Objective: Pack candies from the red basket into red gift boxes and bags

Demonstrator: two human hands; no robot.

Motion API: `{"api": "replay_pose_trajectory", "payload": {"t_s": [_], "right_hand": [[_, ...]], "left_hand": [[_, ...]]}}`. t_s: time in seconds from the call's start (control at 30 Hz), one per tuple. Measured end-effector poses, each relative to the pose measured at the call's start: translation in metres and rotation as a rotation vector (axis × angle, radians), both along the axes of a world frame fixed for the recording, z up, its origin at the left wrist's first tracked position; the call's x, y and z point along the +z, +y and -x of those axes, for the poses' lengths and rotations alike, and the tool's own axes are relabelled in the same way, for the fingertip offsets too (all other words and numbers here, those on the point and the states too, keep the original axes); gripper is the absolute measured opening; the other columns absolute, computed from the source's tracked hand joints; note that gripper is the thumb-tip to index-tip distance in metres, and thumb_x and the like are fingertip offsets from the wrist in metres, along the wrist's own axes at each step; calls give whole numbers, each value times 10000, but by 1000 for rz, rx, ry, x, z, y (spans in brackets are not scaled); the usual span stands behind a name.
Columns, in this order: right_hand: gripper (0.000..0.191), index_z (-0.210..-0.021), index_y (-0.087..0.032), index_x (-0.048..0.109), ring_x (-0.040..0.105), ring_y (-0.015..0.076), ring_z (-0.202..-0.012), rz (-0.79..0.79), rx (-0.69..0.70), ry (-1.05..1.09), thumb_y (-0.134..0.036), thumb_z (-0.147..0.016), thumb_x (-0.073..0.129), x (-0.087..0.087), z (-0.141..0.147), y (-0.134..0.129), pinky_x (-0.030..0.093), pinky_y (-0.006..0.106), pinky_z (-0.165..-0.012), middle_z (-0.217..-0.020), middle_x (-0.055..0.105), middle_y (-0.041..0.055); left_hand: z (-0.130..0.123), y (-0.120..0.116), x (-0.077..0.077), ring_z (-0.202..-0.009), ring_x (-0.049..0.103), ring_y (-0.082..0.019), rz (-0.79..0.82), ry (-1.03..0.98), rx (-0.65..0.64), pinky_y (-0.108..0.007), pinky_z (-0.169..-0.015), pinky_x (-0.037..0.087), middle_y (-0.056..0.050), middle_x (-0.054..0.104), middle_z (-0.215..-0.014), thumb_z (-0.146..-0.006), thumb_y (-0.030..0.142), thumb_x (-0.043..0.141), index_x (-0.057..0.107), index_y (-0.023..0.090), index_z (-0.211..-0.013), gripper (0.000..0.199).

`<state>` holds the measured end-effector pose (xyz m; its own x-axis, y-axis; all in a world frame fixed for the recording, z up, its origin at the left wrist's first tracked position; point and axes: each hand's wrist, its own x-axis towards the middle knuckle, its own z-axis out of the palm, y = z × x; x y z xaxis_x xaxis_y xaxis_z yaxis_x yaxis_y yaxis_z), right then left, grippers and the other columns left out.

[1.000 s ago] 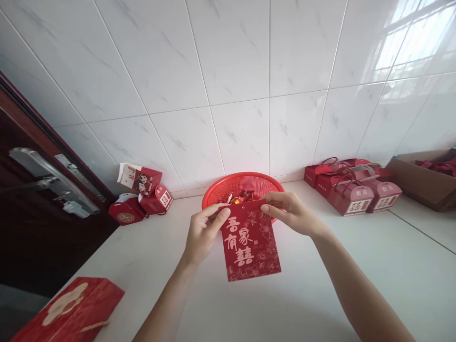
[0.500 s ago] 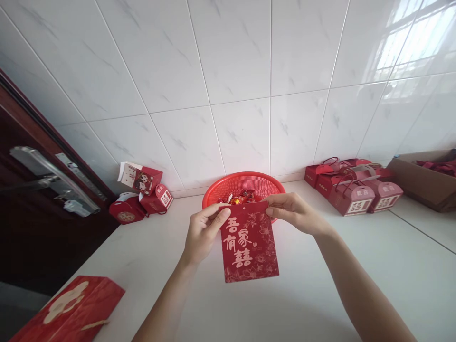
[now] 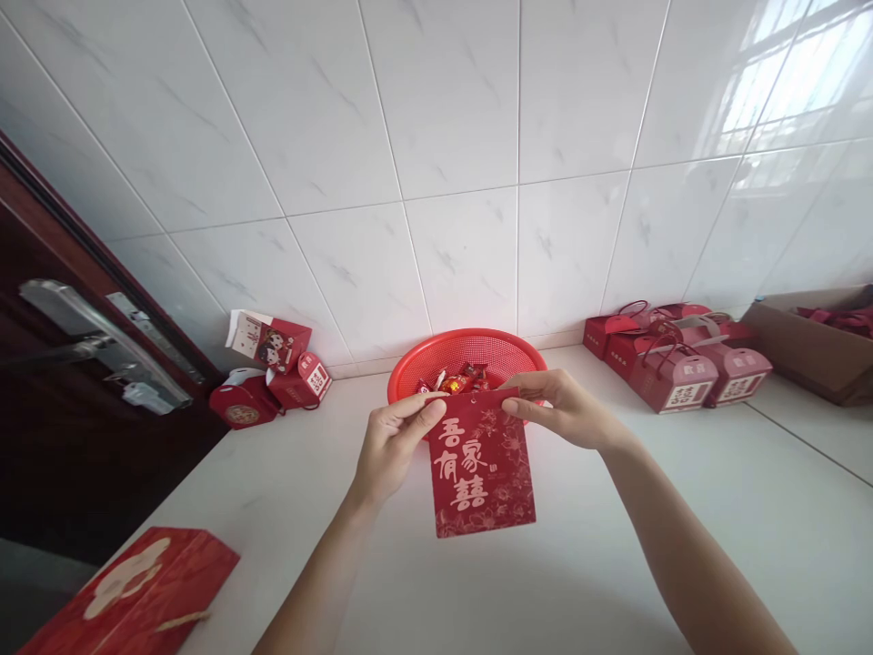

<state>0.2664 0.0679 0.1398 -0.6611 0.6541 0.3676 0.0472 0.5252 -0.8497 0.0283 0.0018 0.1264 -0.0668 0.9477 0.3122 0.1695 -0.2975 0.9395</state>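
Note:
A flat red paper bag [image 3: 483, 468] with pale characters and a floral print hangs upright between my hands. My left hand [image 3: 399, 446] pinches its top left corner between thumb and fingers. At the top right corner, my right hand [image 3: 559, 409] grips the edge, thumb on the front; its other fingers are partly hidden behind. A small hole shows near the middle of the top edge. Just behind the bag stands a red plastic mesh basket [image 3: 470, 344] against the wall. Wrapped candies [image 3: 456, 382] lie in it, partly covered by the bag and my hands.
Small red gift boxes [image 3: 300, 380] are stacked at the left wall. Several more boxes [image 3: 682, 373] with handles stand at the right, beside a cardboard box [image 3: 797, 350] holding red items. A large red bag [image 3: 143, 591] lies front left, near a dark door [image 3: 68, 409].
The bag has shifted slightly right and its lower edge has risen a little. Both hands keep their hold on its top corners.

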Motion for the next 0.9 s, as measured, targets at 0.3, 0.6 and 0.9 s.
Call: {"api": "replay_pose_trajectory", "payload": {"t_s": [0.3, 0.6, 0.9], "right_hand": [[327, -814, -163, 692, 555, 144, -698, 28, 7, 69, -458, -928, 608, 0, -1, 1, 463, 283, -642, -742, 623, 27], [303, -801, -158, 696, 568, 141, -689, 55, 17, 94, -435, -909, 640, 0, 0, 2, 469, 282, -647, -732, 633, 23], [321, -761, -153, 690, 559, 140, -672, 73, 29, 104, -439, -900, 648, -3, 1, 4, 464, 282, -640, -707, 627, 22]], "left_hand": [[2, 0, 0, -857, 670, -220, -1, -63, -53, -314, -808, 523, -83, 750, -893, -856, 522, 661, 787, 159, -955, 397], [-4, -3, 4, -612, 460, -124, -3, 26, -12, -245, -590, 402, 10, 526, -616, -818, 468, 704, 602, 158, -607, 389], [-3, -3, 1, -590, 255, -106, 3, 72, 22, -247, -534, 266, 32, 273, -602, -824, 473, 678, 380, 183, -542, 502]]}}
